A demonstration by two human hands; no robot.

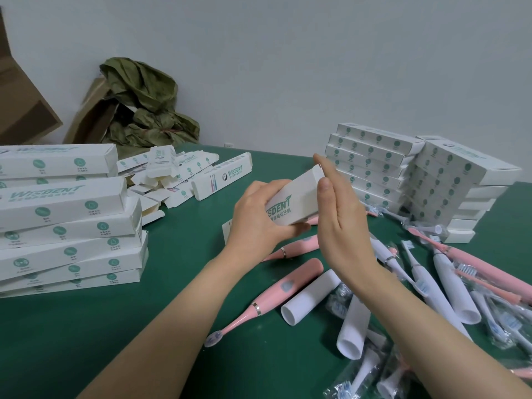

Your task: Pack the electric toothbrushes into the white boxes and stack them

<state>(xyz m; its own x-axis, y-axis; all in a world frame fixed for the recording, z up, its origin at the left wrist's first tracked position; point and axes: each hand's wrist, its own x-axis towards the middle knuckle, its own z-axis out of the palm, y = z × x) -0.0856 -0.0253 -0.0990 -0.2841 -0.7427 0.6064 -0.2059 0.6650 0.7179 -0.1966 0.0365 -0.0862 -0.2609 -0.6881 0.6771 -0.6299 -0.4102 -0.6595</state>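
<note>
Head view, white box [290, 201] in left hand [257, 223]

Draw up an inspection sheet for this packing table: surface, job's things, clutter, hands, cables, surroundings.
Surface: green table, crowded at both sides.
Job's things: white box held above the table; left stack and right stack of boxes; pink toothbrush and white toothbrushes lying loose.
Clutter: loose boxes heaped at the back; white tubes; bagged brush heads.
Hands: left hand grips the white box; right hand presses straight fingers against its far end.
Cables: nothing seen.
Surroundings: pale wall; crumpled green wrapping and cardboard at back left.
</note>
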